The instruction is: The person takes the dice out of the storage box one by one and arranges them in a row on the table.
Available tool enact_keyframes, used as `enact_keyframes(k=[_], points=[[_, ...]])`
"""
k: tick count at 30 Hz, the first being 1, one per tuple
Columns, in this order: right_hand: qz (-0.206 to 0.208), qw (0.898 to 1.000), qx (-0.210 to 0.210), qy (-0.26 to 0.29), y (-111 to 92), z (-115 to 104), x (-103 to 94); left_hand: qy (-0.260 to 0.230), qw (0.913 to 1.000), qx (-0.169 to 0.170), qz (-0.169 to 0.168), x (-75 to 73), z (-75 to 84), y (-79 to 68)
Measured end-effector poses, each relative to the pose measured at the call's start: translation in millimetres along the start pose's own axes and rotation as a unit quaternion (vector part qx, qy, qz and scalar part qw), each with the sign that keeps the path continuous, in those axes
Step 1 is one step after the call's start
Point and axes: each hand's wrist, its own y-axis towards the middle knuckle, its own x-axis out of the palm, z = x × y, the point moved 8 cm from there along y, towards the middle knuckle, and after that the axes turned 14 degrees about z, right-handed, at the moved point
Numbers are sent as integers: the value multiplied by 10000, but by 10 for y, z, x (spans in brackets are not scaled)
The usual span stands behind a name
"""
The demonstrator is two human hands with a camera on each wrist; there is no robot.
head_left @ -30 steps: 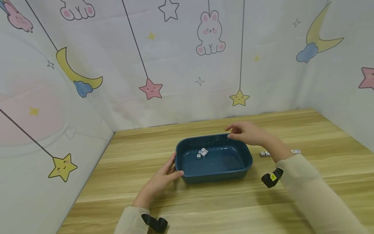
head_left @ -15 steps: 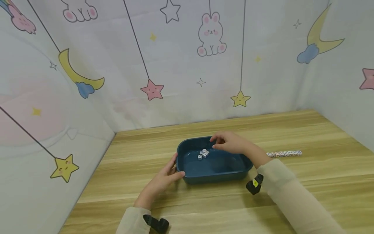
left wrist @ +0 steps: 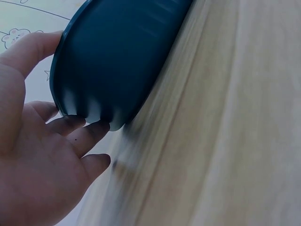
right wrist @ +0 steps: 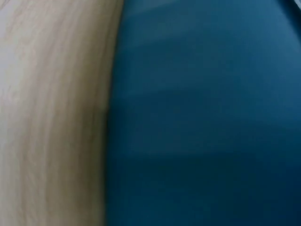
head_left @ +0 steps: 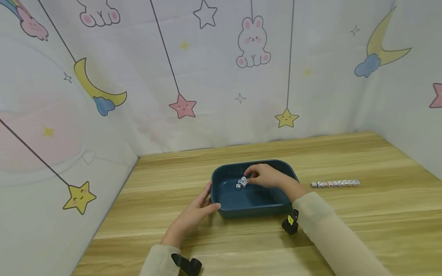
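Note:
A dark blue rectangular basin sits on the wooden table. Holding its left end is my left hand, thumb at the near corner and fingers along the outer wall; in the left wrist view the fingertips press against that wall. Several small white dice lie clustered on the basin floor, left of the middle. My right hand reaches inside over the right side, thumb and index fingertips apart, right at the dice. The right wrist view shows only the basin's blurred side, without the hand.
A straight row of several white dice lies on the table to the right of the basin. Behind the table hangs a white curtain printed with stars, moons and a rabbit.
My right hand has moved left and down from above the far right rim to the dice inside the basin, uncovering the whole dice row. The left hand keeps its hold on the basin.

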Motion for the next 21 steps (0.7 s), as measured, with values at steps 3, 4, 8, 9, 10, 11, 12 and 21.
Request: enact_keyframes(k=[3,4,8,9,10,11,12,21], points=[[0,10000,69,-43,10,51,43,13,10000,32,-13,14,-4,3],[-4,9999,89,-49,14,67,56,11,10000,28,5,15,-7,4],[-74,9997,187,-100,24,109,108,-30,10000,13,27,15,-8,-3],[-98,9997,216,-107,24,119,120,-46,10000,5,27,15,-7,-5],[-114,9995,255,-124,24,128,128,-50,10000,-5,37,13,-8,-6],[-123,9994,296,-143,25,138,137,-58,10000,-7,30,14,-8,-7],[-129,9992,344,-149,25,148,144,-75,10000,-5,7,16,-8,-7],[-179,9980,581,-156,42,187,162,-329,9994,-4,-47,26,-5,15]])
